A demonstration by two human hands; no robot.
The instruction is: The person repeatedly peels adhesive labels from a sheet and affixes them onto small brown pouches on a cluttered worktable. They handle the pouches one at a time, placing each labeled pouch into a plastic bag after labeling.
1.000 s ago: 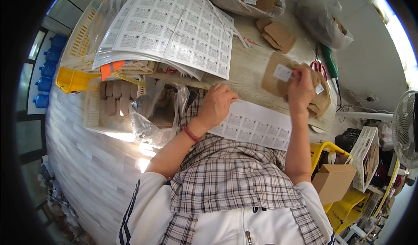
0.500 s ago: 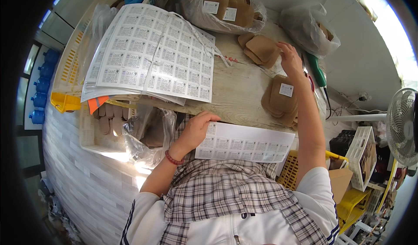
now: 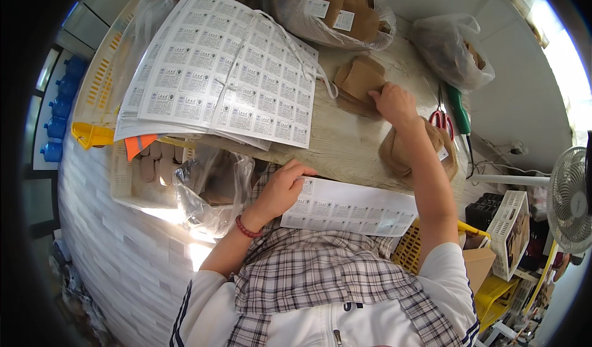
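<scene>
Label sheet (image 3: 345,206) could slide off the apron (image 3: 314,257), I reckon, if the left hand (image 3: 280,190) loosens: right end looks unheld. It's by the bench (image 3: 348,156) edge, long axis left-right, right end angled slightly wearer-ward. Left pinches its left end; right hand (image 3: 396,105) touches brown pads (image 3: 361,77), can't tell if gripping.

We note that the right hand (image 3: 396,105) has left the labelled brown pile (image 3: 398,146) near the bench's (image 3: 342,150) near right corner, passed above the plain brown pieces (image 3: 357,79) toward the far edge, and now has its fingertips on them. We record those pieces as turned and shifted leftward; the forearm (image 3: 436,190) now crosses the labelled pile.
</scene>
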